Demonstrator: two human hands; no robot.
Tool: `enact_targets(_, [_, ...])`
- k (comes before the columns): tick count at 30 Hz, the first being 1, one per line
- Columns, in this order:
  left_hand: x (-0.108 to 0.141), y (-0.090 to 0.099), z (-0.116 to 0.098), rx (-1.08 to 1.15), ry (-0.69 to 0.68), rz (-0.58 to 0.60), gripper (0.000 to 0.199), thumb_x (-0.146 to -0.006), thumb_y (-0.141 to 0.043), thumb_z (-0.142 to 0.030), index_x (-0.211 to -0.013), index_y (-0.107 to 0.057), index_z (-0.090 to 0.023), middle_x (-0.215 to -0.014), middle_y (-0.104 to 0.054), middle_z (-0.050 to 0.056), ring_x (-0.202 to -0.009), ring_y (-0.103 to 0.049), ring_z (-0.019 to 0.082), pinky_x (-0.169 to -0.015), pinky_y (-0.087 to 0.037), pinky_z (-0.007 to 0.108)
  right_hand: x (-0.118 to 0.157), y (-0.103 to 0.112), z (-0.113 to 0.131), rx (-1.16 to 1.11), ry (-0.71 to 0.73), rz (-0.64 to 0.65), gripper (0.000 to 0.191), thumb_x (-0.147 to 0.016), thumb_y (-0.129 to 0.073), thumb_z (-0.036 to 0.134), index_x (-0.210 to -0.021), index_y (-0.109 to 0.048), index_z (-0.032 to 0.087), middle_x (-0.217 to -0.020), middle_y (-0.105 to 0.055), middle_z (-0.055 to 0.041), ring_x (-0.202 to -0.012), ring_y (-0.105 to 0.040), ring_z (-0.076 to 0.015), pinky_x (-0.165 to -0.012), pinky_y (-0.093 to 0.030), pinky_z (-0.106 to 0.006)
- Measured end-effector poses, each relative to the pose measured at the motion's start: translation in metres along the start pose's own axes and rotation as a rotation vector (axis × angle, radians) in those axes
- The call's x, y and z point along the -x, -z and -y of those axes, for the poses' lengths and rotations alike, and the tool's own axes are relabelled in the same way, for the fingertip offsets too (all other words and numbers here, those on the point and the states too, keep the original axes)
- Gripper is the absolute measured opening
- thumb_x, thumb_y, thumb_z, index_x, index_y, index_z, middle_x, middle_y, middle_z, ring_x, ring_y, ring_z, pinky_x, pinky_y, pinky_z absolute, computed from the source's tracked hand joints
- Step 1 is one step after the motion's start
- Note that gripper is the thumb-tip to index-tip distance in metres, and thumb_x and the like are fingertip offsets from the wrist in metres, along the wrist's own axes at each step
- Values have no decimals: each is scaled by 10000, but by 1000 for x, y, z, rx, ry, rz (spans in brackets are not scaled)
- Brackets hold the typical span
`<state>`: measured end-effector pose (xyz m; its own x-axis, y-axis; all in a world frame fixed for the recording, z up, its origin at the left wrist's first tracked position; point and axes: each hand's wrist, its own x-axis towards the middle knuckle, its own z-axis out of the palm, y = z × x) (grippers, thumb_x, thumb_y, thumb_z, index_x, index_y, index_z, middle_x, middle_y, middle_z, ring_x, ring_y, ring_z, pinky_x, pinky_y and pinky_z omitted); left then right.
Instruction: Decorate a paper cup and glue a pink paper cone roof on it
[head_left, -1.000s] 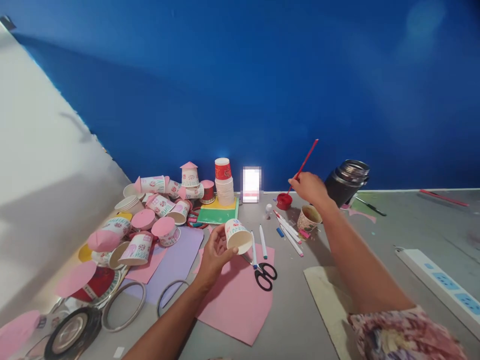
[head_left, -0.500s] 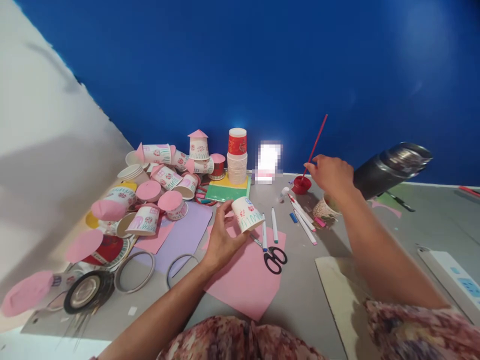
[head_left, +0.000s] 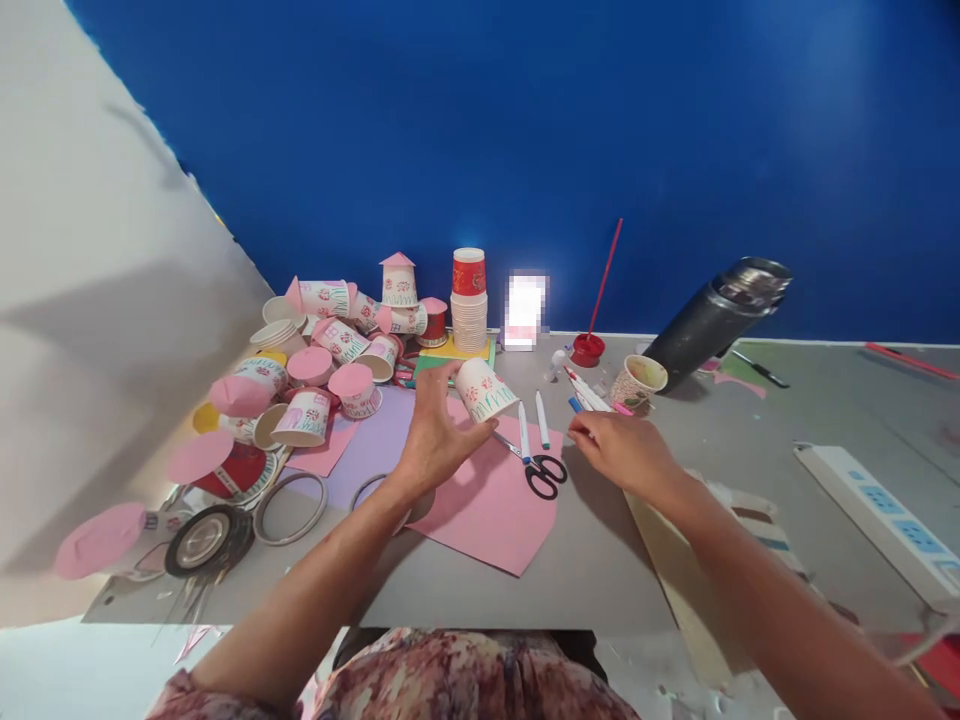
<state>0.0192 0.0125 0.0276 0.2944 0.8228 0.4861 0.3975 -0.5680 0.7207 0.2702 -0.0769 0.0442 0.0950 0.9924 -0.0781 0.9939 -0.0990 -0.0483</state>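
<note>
- The blue wall (head_left: pixel 480 130) fills the upper part of the frame.
- The grey surface (head_left: pixel 427 595) spans the frame below it, carrying all the craft things.
- A heap of paper cups (head_left: pixel 341 340), many with pink paper tops, lies at centre left.
- The dark flask (head_left: pixel 697 330) leans at centre right, behind the patterned cup (head_left: pixel 634 388).
- The white power strip (head_left: pixel 881 515) lies at lower right.
- The pink paper (head_left: pixel 487 520) lies flat at lower centre.
- The left hand (head_left: pixel 439 430), at centre, has its grip around the decorated cup (head_left: pixel 481 388), tilted above the pink paper.
- The right hand (head_left: pixel 626 450), right of centre, is beside the loose markers (head_left: pixel 590 392), fingers bent; whether its grip holds anything, I cannot tell.
- The black-handled scissors (head_left: pixel 546 477) lie partly on the pink paper.
- A red stick (head_left: pixel 606 275) stands slanted in the small red pot (head_left: pixel 589 350).
</note>
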Motion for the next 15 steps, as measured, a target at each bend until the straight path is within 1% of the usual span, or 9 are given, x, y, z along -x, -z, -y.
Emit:
enact_targets(2, [1, -1, 6, 0, -17, 52, 688, -722, -797, -158, -1341, -513, -254, -1304, -558, 96, -1240, -548, 292, -1012, -511, 451, -4, -8, 6, 7, 26, -7, 247, -1009, -497, 223, -1027, -743, 233, -1066, -807, -60, -970, -733, -238, -638, -345, -301])
enact_targets(3, [2, -3, 11, 2, -22, 64, 681, -729, -769, -126, -1347, -511, -247, -1317, -554, 103, -1250, -548, 291, -1013, -514, 449, -7, -11, 10, 11, 28, -10, 242, -1012, -500, 231, -1019, -742, 225, -1055, -808, -68, -964, -738, -245, -641, -350, -304])
enact_targets(7, [6, -12, 29, -18, -70, 26, 709, -729, -658, -14, -1378, -481, -240, -1368, -545, 113, -1306, -533, 286, -1077, -490, 474, -26, -19, 19, 11, -18, -46, 253, -1034, -502, 326, -1023, -720, 197, -1007, -809, -106, -930, -753, -278, -655, -383, -318])
enact_targets(11, [15, -17, 39, 8, -86, 13, 730, -755, -642, -11, -1414, -460, -267, -1381, -528, 104, -1323, -526, 278, -1092, -496, 480, -44, -33, 22, -21, -93, -56, 262, -1018, -545, 375, -1130, -674, 178, -965, -805, -131, -921, -760, -304, -675, -422, -328])
enact_targets(13, [20, -18, 41, 18, -74, 36, 738, -751, -664, -26, -1414, -465, -284, -1357, -519, 98, -1316, -524, 282, -1068, -518, 472, -49, -41, 22, -46, -127, -52, 284, -1014, -546, 391, -1173, -652, 181, -942, -803, -126, -911, -761, -314, -674, -433, -337])
enact_targets(15, [23, -18, 40, 12, -67, 66, 742, -742, -684, -35, -1406, -475, -295, -1332, -509, 97, -1309, -519, 288, -1049, -534, 466, -50, -47, 20, -72, -149, -51, 283, -1016, -534, 370, -1212, -633, 191, -944, -805, -112, -907, -760, -313, -672, -438, -341])
